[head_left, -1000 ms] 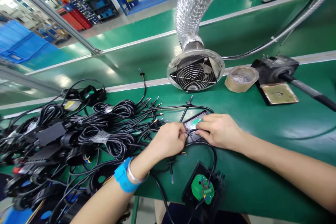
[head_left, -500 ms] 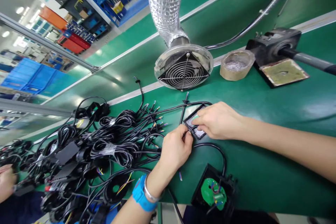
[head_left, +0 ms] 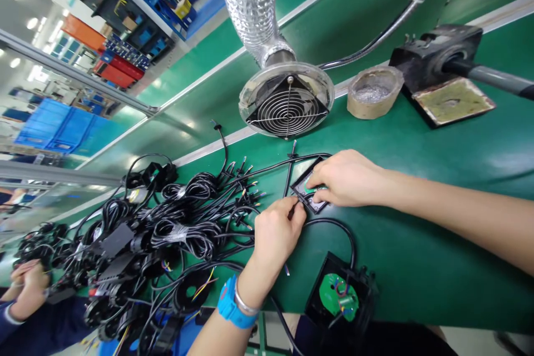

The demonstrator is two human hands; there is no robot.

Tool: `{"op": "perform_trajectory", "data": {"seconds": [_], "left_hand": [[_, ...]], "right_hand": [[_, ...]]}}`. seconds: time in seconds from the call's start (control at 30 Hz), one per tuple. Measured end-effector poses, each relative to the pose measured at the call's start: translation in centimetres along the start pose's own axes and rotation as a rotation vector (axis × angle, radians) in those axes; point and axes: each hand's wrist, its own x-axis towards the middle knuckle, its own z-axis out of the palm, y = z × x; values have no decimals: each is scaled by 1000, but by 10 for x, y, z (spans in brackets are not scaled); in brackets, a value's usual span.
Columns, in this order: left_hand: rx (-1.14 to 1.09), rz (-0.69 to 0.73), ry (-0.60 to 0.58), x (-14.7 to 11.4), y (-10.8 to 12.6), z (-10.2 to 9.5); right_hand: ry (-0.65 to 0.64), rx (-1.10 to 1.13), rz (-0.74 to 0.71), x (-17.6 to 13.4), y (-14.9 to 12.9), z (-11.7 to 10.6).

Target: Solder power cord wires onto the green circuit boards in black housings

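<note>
In front of me on the green bench lies a small, shallow black housing (head_left: 319, 207) with a pale inside, tilted in my view. My left hand (head_left: 278, 231), a blue watch on its wrist, pinches a black cable (head_left: 301, 199) at the housing's left edge. Over the housing's right side, my right hand (head_left: 348, 179) has its fingers curled on a small green circuit board (head_left: 310, 184), which they partly hide. Nearer to me stands a black box (head_left: 323, 314) with a round green board (head_left: 337, 296) and coloured wires inside.
Many black cables (head_left: 187, 233) and black lamp-like parts pile up on the left, with a co-worker's hands (head_left: 31, 283) beyond. A fume extractor hood (head_left: 287, 105) hangs above. A tape roll (head_left: 373, 94) and a soldering iron holder (head_left: 438, 61) with a sponge (head_left: 454, 101) stand back right.
My right hand's fingertips have shifted slightly, showing more of the green board. My left hand keeps its pinch. The co-worker's hands have come further into view at the left as my view shifted.
</note>
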Motion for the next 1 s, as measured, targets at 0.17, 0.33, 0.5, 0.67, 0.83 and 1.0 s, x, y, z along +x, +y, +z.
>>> {"op": "perform_trajectory", "data": {"seconds": [0.17,0.33,0.5,0.67,0.83,1.0], "left_hand": [[-66,74,110,-4,-5,1],[191,274,199,-7,-6,5],[345,397,210,-7,-3,6],[350,442,173,-7,-4,9],[312,391,166,-5,-7,11],[121,267,127,-5,-10,7]], "right_hand": [[-4,117,-17,-6,11,-10],[102,-48,-140,-16,-2,3],[51,-150,-244,-18,-22,19],[21,-231,-268,-15,-28,22],[11,-229,-298,-14,-24,18],[93,-114,-243,-23,-5,-4]]}}
